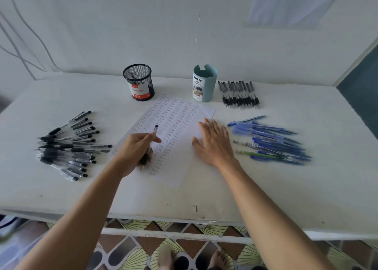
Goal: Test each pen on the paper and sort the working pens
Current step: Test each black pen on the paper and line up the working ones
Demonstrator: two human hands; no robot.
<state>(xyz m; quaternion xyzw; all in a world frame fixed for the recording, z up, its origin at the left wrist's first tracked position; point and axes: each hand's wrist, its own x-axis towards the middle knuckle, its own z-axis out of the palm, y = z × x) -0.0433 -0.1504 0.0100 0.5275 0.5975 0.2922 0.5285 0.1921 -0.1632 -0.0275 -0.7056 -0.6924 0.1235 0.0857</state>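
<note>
A white sheet of paper [180,126] covered with rows of handwritten "Test" lies at the middle of the table. My left hand [137,151] grips a black pen [152,139] over the sheet's left part, its tip down near the paper. My right hand [214,143] lies flat, fingers spread, on the sheet's right edge. A pile of black pens [69,145] lies to the left. A pile of blue pens [274,141] lies to the right. A neat row of black pens [239,95] sits at the back right.
A black mesh pen cup [139,81] and a pale teal desk organizer [204,83] stand at the back of the white table [286,188], by the wall. The table's front edge is near me; patterned floor and bare feet show below.
</note>
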